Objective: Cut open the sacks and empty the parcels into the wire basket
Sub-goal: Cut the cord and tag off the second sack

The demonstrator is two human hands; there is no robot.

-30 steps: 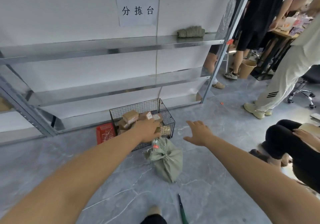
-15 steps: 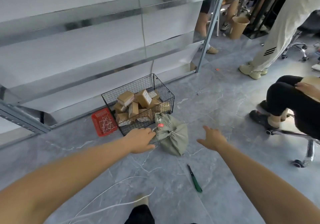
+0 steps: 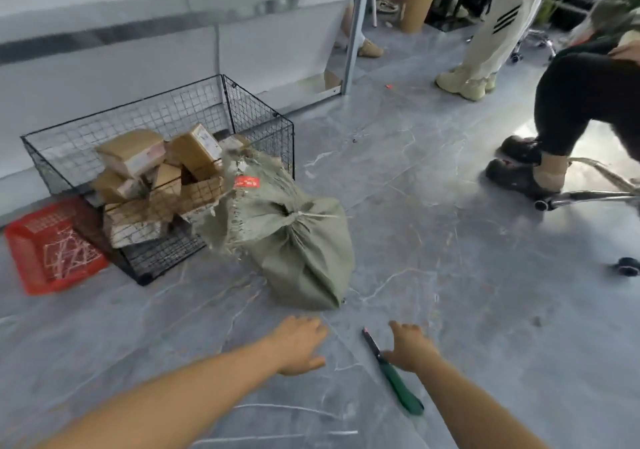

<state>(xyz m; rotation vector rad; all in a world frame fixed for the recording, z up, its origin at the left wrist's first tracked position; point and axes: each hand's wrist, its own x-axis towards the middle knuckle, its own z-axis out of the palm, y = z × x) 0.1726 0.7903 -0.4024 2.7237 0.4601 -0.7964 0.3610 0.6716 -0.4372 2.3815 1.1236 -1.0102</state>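
Note:
A grey-green woven sack (image 3: 298, 247), tied at the neck with white string and carrying a red tag, stands on the floor against the front right corner of the black wire basket (image 3: 263, 126). Several brown cardboard parcels (image 3: 166, 168) lie piled in the basket. A green-handled cutter (image 3: 393, 374) lies on the floor in front of the sack. My right hand (image 3: 410, 346) hovers over the cutter's blade end with fingers spread and holds nothing. My left hand (image 3: 299, 344) is open just in front of the sack, apart from it.
A red plastic tray (image 3: 31, 247) with white cut strings sits left of the basket. Metal shelving (image 3: 356, 25) stands behind. A seated person's legs (image 3: 568, 109) and chair base (image 3: 588, 199) are at the right, a standing person's legs (image 3: 485, 43) behind. White string lies on the floor near me.
The view dropped closer to the floor. Both my hands drew back from the sack toward me; the right hand has come down over the cutter.

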